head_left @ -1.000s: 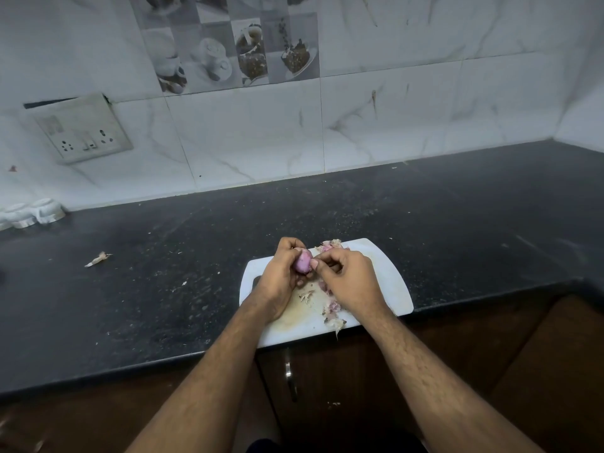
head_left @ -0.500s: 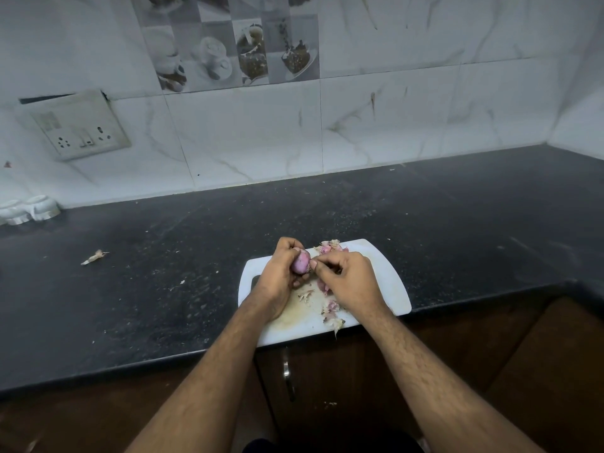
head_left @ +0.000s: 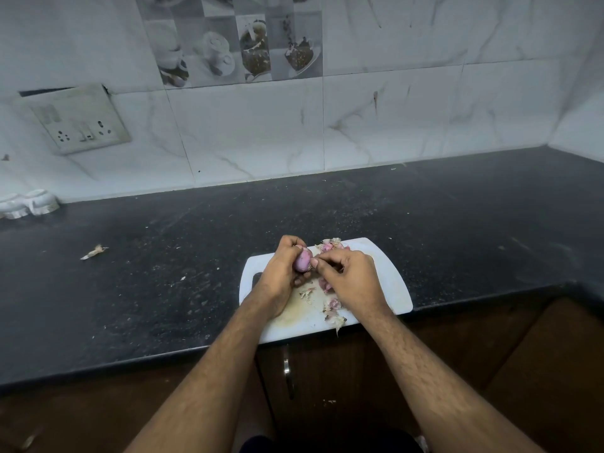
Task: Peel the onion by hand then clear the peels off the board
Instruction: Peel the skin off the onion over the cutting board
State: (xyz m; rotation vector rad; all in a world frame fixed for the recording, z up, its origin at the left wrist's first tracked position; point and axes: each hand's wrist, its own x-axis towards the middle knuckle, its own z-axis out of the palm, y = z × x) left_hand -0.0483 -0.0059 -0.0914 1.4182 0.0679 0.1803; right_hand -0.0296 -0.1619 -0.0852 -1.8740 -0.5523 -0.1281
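A small pink onion [head_left: 302, 260] is held just above the white cutting board [head_left: 390, 282], which lies at the counter's front edge. My left hand [head_left: 281, 276] grips the onion, fingers curled round it from the left. My right hand [head_left: 351, 281] is beside it on the right, thumb and fingertips curled at the onion's right side, pinching at its skin. Pink and pale peels [head_left: 331, 245] lie at the board's far edge. More peels [head_left: 333, 308] are scattered on the near part, one scrap hanging over the front edge.
The board lies on a black speckled counter [head_left: 163, 289] with crumbs. A stray peel scrap [head_left: 94, 251] is far left. White holders [head_left: 29, 204] stand at the back left below a wall socket [head_left: 80, 120]. Brown cabinet doors with a handle [head_left: 287, 371] are beneath.
Both hands stay at the onion over the board. The onion has turned a little in my left hand, and my right thumb has shifted along its side.
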